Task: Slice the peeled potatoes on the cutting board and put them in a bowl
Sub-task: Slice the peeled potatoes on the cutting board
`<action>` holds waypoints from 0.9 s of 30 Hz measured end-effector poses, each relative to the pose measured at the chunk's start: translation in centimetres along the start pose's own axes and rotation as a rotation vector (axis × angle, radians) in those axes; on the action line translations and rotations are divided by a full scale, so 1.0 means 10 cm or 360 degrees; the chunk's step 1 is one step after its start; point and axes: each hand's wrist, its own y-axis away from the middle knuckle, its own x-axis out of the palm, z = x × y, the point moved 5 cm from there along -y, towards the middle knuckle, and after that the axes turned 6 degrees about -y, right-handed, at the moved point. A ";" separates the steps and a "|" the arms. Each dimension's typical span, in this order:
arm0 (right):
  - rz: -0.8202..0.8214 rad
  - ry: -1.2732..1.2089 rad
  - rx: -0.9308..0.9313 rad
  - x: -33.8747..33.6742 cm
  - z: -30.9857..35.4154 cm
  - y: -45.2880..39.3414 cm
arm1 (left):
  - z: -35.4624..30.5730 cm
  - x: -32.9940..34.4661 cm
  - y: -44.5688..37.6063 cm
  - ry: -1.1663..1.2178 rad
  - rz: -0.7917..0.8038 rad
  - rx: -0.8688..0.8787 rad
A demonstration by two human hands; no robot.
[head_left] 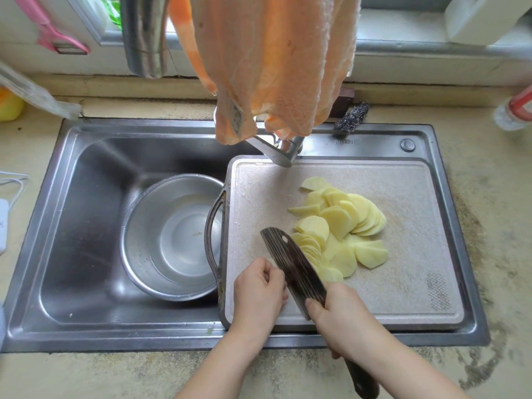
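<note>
Gripping the knife point(293, 269) by its handle, my right hand point(336, 315) is holding the blade tilted against the potato slices point(339, 226), which are lying fanned out on the cutting board point(403, 283). Left hand point(259, 289) is curling its fingers beside the blade; whether they are pinching potato, I cannot tell. Just left, the bowl point(172, 237) is sitting in the sink point(86, 226).

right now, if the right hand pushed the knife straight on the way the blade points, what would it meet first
Probably the potato slices beside the blade. The right hand holds the knife pointing up the cutting board; beyond its tip lies bare board, then the faucet. Depth is unclear.
</note>
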 end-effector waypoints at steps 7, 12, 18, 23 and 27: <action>0.0000 0.0375 -0.0080 -0.13 -0.15 0.36 | -0.03 -0.02 0.02 -0.0115 -0.0029 0.0091; 0.0053 0.0438 -0.0001 -0.16 -0.19 0.40 | -0.03 -0.01 0.02 -0.0144 -0.0052 0.0123; 0.0037 0.0466 -0.0005 -0.18 -0.16 0.39 | -0.03 -0.02 0.01 -0.0218 -0.0090 0.0162; 0.0025 0.0481 -0.0037 -0.15 -0.12 0.35 | -0.04 -0.02 0.00 -0.0228 -0.0087 0.0174; 0.0015 0.0432 -0.0045 -0.14 -0.09 0.33 | -0.04 -0.03 0.00 -0.0236 -0.0092 0.0188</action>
